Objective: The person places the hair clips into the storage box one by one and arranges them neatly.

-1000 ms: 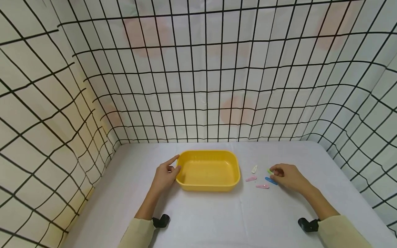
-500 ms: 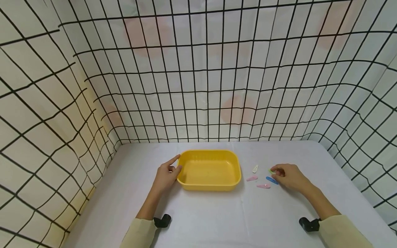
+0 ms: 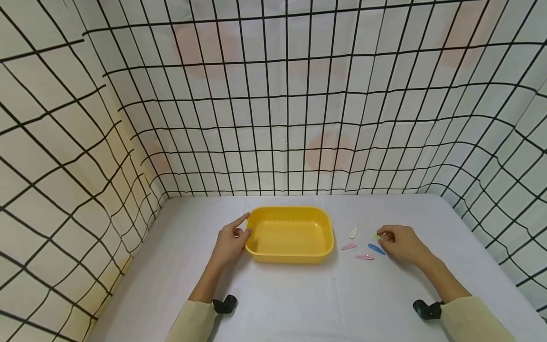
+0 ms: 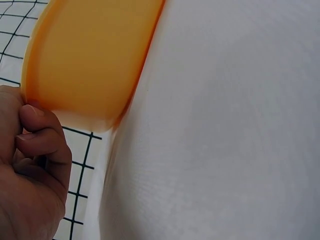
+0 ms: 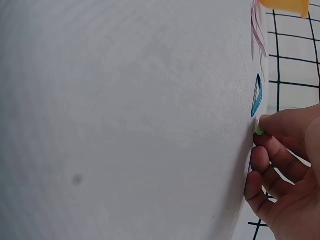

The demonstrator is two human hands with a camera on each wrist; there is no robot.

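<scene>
A yellow plastic tray [image 3: 290, 259] sits on the white-covered table, its inside bare. My left hand [image 3: 229, 243] holds it by the left rim, with the thumb at the inner edge and the index finger along the far left corner. To the right of the tray, my right hand [image 3: 400, 243] pinches a green hair clip [image 5: 259, 131] between thumb and index finger, low at the table; the fingers hide most of it. Close by lies a blue hair clip [image 3: 376, 249]. Two pink hair clips [image 3: 348, 246] and a white hair clip [image 3: 353, 232] lie between that hand and the tray.
A white wall with a black grid [image 3: 273, 137] encloses the table at the back and both sides. White cloth [image 3: 290, 304] covers the tabletop in front of the tray. Each wrist wears a small black camera [image 3: 225, 304].
Less of the green hair clip shows now, as the right fingers have drawn it slightly right, away from the other clips. The left hand stays on the tray. The head view shifts slightly.
</scene>
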